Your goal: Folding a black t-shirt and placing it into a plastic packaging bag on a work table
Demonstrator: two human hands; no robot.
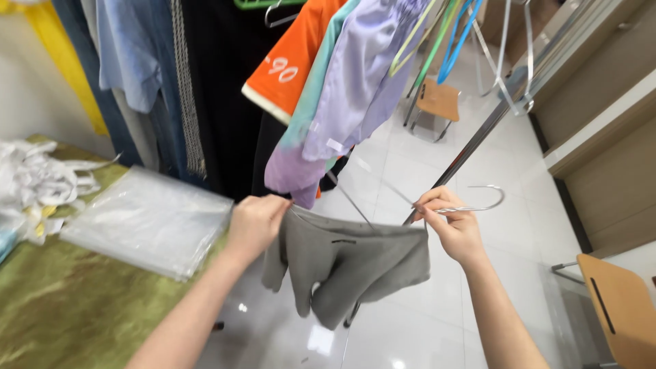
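Observation:
A grey garment (345, 266) hangs folded between my two hands, below a rack of clothes. My left hand (254, 222) grips its left upper edge, fingers closed on the cloth. My right hand (452, 222) pinches the garment's right upper corner together with a metal wire hanger (482, 205), whose hook points right. Thin wire arms of the hanger run across the top of the garment toward my left hand.
Hung clothes fill the top: black, denim, an orange shirt (290, 61) and a lilac top (355, 89). A green-covered table (61, 301) at left bears clear plastic bags (147, 219). A metal rack pole (471, 143) slants right; wooden stools (437, 99) and a chair (618, 307) stand on the white floor.

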